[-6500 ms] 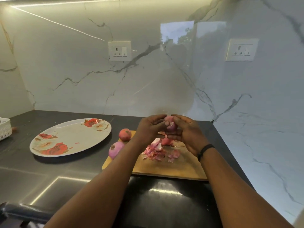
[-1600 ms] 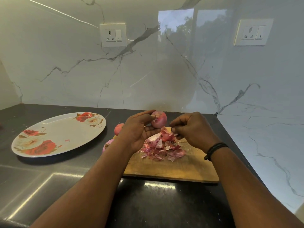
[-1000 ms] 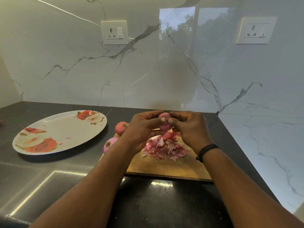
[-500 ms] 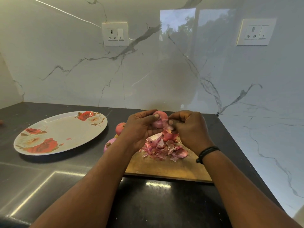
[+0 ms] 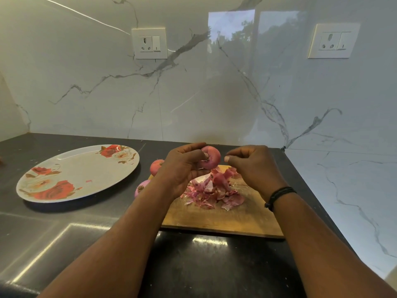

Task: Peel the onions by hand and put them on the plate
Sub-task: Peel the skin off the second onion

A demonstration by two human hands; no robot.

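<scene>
My left hand (image 5: 182, 166) grips a small pink onion (image 5: 211, 158) above the wooden cutting board (image 5: 217, 220). My right hand (image 5: 255, 166) hovers just to the onion's right, fingers curled, thumb against fingertips, a small gap away from the onion; I see nothing held in it. A heap of pink onion skins (image 5: 212, 190) lies on the board under my hands. Two more onions sit at the board's left edge: a reddish one (image 5: 156, 167) and a purple one (image 5: 141, 187), both partly hidden by my left arm. The oval floral plate (image 5: 64, 168) lies to the left with only a skin scrap on it.
The dark countertop (image 5: 64, 229) runs along a white marble wall with two sockets (image 5: 149, 43), (image 5: 333, 40). The marble side wall stands close on the right of the board.
My right hand has pulled away from the onion to the right. The left hand has turned the onion and lifted it slightly.
</scene>
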